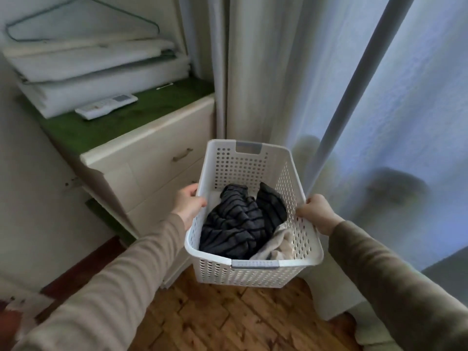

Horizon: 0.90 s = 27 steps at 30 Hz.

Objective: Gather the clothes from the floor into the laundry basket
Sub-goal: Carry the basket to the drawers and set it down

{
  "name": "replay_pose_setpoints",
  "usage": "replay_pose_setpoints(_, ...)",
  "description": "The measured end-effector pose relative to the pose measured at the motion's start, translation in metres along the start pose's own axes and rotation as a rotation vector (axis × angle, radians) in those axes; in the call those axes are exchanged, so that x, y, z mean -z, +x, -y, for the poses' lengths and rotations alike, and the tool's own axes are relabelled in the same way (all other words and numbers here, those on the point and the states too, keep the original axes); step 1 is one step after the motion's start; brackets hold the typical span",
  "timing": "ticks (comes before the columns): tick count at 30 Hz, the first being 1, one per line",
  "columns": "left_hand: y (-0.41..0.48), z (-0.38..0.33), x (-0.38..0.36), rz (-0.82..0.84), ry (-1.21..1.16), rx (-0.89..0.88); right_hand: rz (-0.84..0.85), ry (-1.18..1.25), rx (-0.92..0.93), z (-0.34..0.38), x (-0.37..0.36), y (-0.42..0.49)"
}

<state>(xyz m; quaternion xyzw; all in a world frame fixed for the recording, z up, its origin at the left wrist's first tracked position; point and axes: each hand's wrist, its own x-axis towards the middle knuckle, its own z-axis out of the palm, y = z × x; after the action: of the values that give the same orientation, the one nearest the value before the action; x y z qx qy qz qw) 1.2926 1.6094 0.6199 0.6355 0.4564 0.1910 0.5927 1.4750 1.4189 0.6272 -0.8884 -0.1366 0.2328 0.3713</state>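
The left hand (188,205) and right hand (317,214) grip opposite rims of the white laundry basket (243,163), fingertips hidden over its edges. Inside lie a dark striped garment (235,224) and a cream cloth (277,245), partly covered. The basket's base hides the wooden floor (228,317); curtains (291,72) blur whatever stands behind.

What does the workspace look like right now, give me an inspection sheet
Surface: wood floor, no loose clothes in view.
Job's things: white basket holds a dark striped garment and a pale cloth.
Clutter: remote, folded bedding and a hanger on the dresser.
Grippers: left hand and right hand each grip a side rim.
Cables: nothing seen.
Surroundings: curtains behind the basket.
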Motion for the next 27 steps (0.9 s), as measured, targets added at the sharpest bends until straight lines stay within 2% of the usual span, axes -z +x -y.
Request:
replay_pose_setpoints(7, 0.034, 0.049, -0.005, 0.006, 0.082, 0.009, 0.01, -0.033, -0.09, -0.031, -0.046, 0.023)
replay_pose_setpoints(14, 0.066, 0.114, -0.02, -0.001, 0.193, -0.055, 0.049, -0.048, -0.129, -0.073, -0.092, 0.055)
replay_pose_setpoints(23, 0.126, 0.243, -0.036, 0.019, 0.325, -0.063, 0.095, -0.047, -0.143, -0.156, -0.188, 0.106)
replay_pose_setpoints(27, 0.161, 0.307, -0.041, 0.035, 0.311, 0.004, 0.145, -0.094, -0.133, -0.198, -0.238, 0.132)
